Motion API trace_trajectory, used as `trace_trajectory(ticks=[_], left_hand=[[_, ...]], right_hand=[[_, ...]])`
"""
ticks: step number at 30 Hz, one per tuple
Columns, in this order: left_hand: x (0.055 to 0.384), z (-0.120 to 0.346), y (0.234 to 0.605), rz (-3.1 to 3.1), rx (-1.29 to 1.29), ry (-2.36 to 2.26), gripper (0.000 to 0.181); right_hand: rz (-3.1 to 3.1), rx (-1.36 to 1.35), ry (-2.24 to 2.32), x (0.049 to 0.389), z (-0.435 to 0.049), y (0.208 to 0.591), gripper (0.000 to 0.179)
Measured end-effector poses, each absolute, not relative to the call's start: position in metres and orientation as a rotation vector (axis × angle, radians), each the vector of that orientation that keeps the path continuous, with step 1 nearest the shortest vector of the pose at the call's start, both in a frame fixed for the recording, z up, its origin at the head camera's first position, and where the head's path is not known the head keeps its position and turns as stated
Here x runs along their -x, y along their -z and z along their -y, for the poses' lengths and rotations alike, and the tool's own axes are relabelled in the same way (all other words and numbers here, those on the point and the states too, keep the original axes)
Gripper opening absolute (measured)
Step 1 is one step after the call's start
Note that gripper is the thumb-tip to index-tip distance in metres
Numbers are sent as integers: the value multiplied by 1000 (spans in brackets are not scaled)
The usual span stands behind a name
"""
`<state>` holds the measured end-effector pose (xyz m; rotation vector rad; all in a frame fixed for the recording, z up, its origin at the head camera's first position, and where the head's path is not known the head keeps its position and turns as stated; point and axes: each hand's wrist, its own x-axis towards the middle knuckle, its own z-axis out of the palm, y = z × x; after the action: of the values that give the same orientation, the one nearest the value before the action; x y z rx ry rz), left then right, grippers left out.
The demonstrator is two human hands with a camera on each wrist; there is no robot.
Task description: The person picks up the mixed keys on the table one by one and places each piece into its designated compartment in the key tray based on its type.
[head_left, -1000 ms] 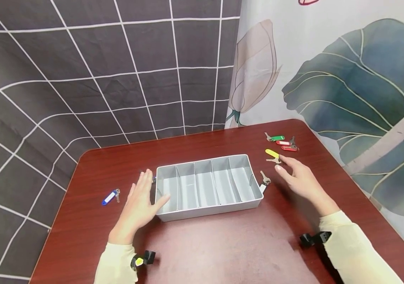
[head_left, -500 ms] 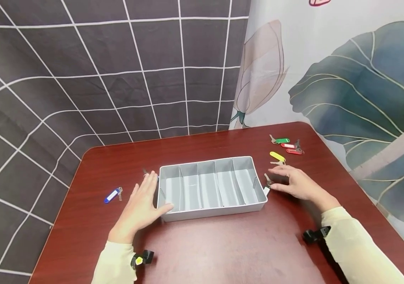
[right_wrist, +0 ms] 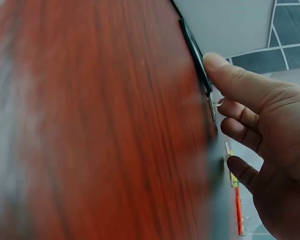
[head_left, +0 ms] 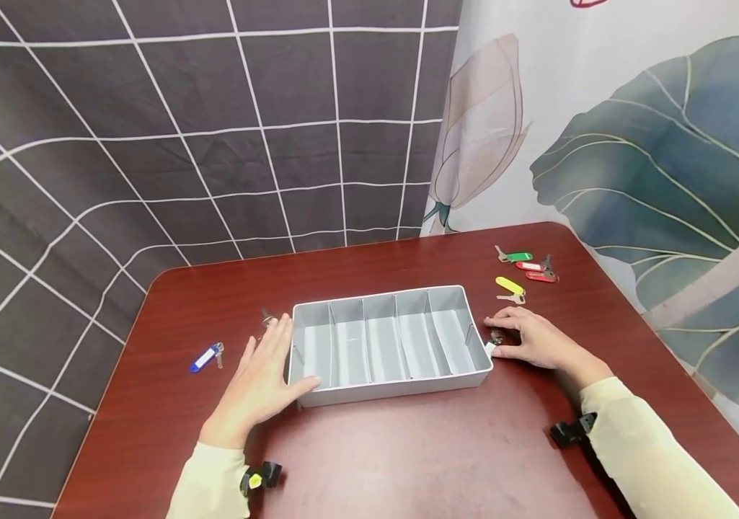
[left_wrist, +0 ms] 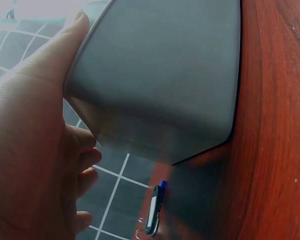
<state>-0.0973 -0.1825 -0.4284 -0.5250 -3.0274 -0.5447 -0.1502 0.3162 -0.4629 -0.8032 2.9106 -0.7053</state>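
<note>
A grey divided tray [head_left: 391, 388] sits on the table. My left hand [head_left: 254, 382] rests at its left end, fingers straight along the side and thumb over the front rim; the left wrist view shows the thumb [left_wrist: 65, 42] on the tray's edge. Beside the tray's right end lies a key [head_left: 496, 336] with a white-labelled tag [head_left: 489, 349]. My right hand [head_left: 538, 340] is around this key, thumb at the tag and fingertips beyond the key, spread apart. In the right wrist view the thumb tip meets the dark-edged tag [right_wrist: 195, 52]. Another key [head_left: 268, 317] is partly hidden behind my left hand.
A key with a blue tag [head_left: 205, 357] lies at the left. At the back right are keys with a yellow tag [head_left: 510, 285], a green tag [head_left: 518, 256] and two red tags [head_left: 541, 276]. A grid-patterned curtain [head_left: 265, 86] hangs behind the table [head_left: 408, 454].
My right hand has moved from beside the yellow-tagged key toward the front left, down to the key by the tray's right end. My left hand has stayed at the tray's left end.
</note>
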Motion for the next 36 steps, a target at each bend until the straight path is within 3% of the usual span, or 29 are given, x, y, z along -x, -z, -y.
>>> trace_trajectory(ticks=[15,36], left_hand=[[96,181,430,3001,549,569,109],[97,180,430,3003,555,566,109]], right_hand=[[-2843,826,742,156,-313,463,58],[-2825,826,775,159,-315,461,21]])
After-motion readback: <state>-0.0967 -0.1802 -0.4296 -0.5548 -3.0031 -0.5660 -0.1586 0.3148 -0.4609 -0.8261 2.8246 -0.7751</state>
